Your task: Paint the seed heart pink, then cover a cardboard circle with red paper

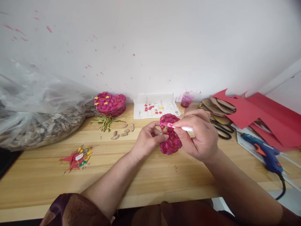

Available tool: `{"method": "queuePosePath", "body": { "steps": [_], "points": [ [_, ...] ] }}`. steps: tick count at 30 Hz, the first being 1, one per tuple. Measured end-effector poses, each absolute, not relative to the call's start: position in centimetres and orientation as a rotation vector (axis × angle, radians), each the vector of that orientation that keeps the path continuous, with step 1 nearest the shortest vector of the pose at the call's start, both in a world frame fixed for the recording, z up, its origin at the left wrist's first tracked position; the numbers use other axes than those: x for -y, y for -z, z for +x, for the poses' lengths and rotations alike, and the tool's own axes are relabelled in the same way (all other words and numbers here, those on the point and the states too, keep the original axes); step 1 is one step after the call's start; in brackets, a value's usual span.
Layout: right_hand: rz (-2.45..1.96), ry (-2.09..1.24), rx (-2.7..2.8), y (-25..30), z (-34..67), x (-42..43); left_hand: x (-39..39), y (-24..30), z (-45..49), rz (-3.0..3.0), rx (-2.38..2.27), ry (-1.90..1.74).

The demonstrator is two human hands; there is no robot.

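Observation:
My left hand (148,137) grips the left edge of a gourd-shaped piece (171,145) covered with magenta-painted peanut shells, thumb in front. In my right hand (198,133) is a white-handled paintbrush (187,129), pinched between thumb and fingers. Pink paint smears its front part, and its tip touches the upper left of the piece or lies just over it. A small patch near the middle looks paler than the magenta around it. The piece is held up off the table, roughly upright. My right hand hides part of its right side.
Behind stand a stack of magenta shell pieces (110,105), a star-covered paper sheet (138,110) and a pink paint cup (187,99). Peanuts (124,134) and a shell-filled bag (42,125) lie left. Scissors (222,130), a blue glue gun (265,150) and red paper (277,116) are right.

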State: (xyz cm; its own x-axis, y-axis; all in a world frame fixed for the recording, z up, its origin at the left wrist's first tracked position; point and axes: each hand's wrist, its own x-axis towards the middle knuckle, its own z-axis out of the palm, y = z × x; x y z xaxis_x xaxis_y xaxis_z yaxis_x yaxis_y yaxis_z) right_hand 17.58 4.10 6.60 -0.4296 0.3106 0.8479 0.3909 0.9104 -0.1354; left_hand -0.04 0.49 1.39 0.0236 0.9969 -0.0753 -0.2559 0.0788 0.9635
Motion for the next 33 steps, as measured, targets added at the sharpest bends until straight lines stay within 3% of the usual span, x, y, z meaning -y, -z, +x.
{"method": "queuePosePath", "body": {
  "steps": [11,33],
  "points": [
    [-0.493,0.153,2.052,-6.5,17.4,-4.1,-0.5,-1.3,0.1,0.975,-1.039,-1.254],
    [-0.604,-0.209,1.897,-5.9,18.1,-5.1,-0.6,-1.1,0.1,0.852,-1.01,-1.239]
  ]
}}
